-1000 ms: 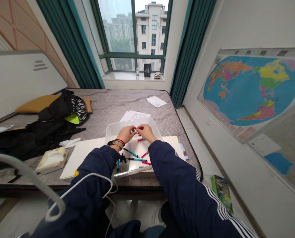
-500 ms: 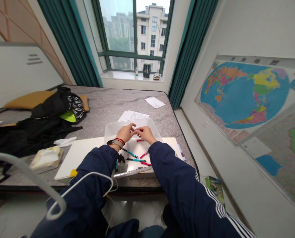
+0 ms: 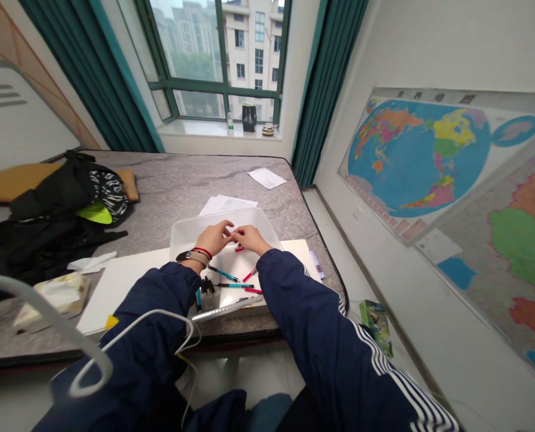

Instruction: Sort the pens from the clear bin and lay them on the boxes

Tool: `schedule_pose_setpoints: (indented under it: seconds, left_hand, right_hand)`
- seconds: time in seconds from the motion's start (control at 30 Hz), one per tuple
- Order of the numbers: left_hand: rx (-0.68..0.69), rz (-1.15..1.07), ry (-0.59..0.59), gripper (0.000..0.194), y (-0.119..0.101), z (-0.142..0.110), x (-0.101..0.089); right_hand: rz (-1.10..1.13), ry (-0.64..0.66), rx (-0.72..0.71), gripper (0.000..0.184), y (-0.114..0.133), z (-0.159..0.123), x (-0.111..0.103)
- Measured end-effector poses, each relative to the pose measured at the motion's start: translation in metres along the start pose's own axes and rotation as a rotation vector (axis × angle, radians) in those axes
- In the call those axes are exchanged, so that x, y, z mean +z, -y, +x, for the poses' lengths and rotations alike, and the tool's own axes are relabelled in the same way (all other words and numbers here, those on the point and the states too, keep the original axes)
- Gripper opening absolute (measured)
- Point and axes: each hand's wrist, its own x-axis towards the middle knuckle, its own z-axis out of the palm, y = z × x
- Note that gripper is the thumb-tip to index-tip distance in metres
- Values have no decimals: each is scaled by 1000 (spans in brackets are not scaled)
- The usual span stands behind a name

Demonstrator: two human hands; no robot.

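My left hand (image 3: 214,238) and my right hand (image 3: 250,239) meet fingertip to fingertip above a translucent plastic box (image 3: 181,231). Both have their fingers pinched together; whatever is between them is too small or hidden to name. Below them lie a blue pen with dark ends (image 3: 224,274), another blue pen (image 3: 234,285), a red pen piece (image 3: 249,275) and a second red piece (image 3: 253,291). Small black parts (image 3: 207,285) cluster beside my left wrist, partly covered by the sleeve. A ruler-like strip (image 3: 227,310) lies along the near side.
White boards or sheets (image 3: 128,273) extend left of the box, near a tissue pack (image 3: 54,300). A black backpack (image 3: 47,240) rests farther left. Papers (image 3: 227,204) lie behind the box. A white cable-like arm (image 3: 60,324) crosses the lower left foreground.
The view has turned slightly right and down, shifting the scene leftward in the picture. Both hands stay pinched together over the box, with little visible change in their pose.
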Motion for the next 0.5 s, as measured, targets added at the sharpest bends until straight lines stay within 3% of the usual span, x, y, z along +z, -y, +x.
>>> schedule_pose_setpoints:
  seconds: [0.5]
  left_hand:
    - [25, -2, 13, 33, 1, -4, 1]
  right_hand:
    - [-28, 48, 47, 18, 7, -4, -1]
